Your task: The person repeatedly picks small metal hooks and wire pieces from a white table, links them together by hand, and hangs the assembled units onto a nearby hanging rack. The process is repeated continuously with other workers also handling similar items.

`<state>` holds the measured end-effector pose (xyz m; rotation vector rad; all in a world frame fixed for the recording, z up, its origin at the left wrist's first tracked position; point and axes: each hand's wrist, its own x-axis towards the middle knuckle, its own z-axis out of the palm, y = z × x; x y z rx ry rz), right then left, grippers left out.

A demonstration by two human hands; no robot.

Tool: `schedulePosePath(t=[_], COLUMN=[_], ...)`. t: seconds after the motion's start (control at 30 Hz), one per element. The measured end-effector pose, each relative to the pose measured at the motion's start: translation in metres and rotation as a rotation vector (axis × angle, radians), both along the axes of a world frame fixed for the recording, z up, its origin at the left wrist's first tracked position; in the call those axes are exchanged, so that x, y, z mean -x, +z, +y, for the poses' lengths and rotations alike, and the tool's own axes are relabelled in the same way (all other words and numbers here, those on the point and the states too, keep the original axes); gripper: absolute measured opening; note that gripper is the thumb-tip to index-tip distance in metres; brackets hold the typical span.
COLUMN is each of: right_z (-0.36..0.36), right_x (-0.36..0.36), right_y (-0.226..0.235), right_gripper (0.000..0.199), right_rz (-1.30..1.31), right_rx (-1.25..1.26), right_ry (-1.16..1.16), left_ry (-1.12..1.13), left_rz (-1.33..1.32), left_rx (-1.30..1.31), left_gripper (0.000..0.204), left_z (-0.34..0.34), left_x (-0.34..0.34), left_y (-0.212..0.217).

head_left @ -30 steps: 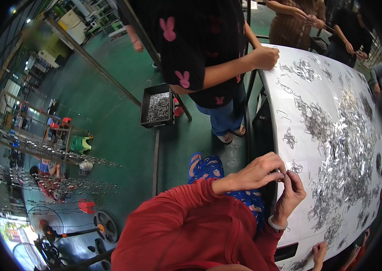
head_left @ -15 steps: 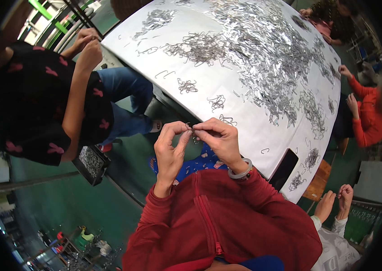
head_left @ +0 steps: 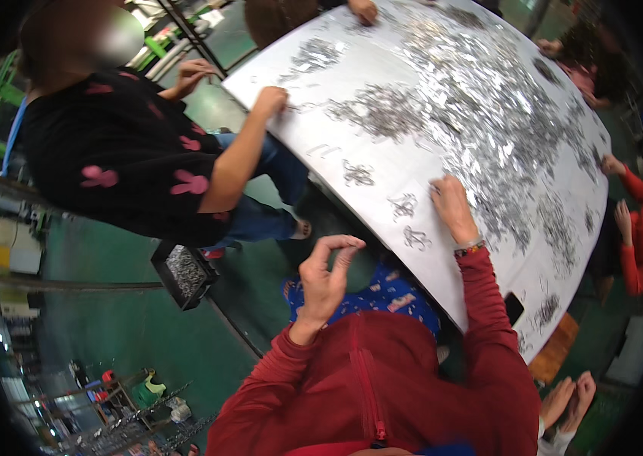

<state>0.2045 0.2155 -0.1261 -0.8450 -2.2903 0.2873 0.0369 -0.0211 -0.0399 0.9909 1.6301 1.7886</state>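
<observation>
In front of my body, off the table's near edge, my left hand (head_left: 324, 281) has thumb and forefinger brought together in a pinch. Anything between those fingertips is too small to make out. My right hand (head_left: 454, 209) reaches over the white table (head_left: 321, 182), fingers bent down beside the near edge of a wide heap of shiny metal strips (head_left: 481, 129); what its fingertips hold is hidden. Small clusters of bent wire hooks (head_left: 403, 205) lie just left of that hand. A larger tangle of dark wire hooks (head_left: 386, 110) lies farther back.
A person in a black top (head_left: 131, 159) stands at the left, a hand on the table edge. Others sit along the right side, one in an orange-red sleeve (head_left: 641, 258). A dark phone-like slab (head_left: 514, 308) lies near the front corner. A black bin (head_left: 184, 273) of metal pieces stands at left.
My hands have parted from a pinch over a small wire piece. The right moved forward over the table; the left stayed near my body. The view has shifted, and the person at left reaches to the table.
</observation>
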Motion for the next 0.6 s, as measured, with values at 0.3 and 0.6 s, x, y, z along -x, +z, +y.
schedulePosePath(t=[0.3, 0.6], right_z=[-0.01, -0.133], right_x=[0.023, 0.049], right_y=[0.048, 0.124], right_gripper=[0.019, 0.024], right_rz=[0.078, 0.515], right_rx=[0.683, 0.947], right_ry=[0.076, 0.387], left_ry=[-0.059, -0.122], left_rz=[0.246, 0.342], left_rx=[0.023, 0.011], left_gripper=[0.007, 0.01], left_z=[-0.007, -0.004], left_x=[0.011, 0.013], left_y=[-0.001, 0.001])
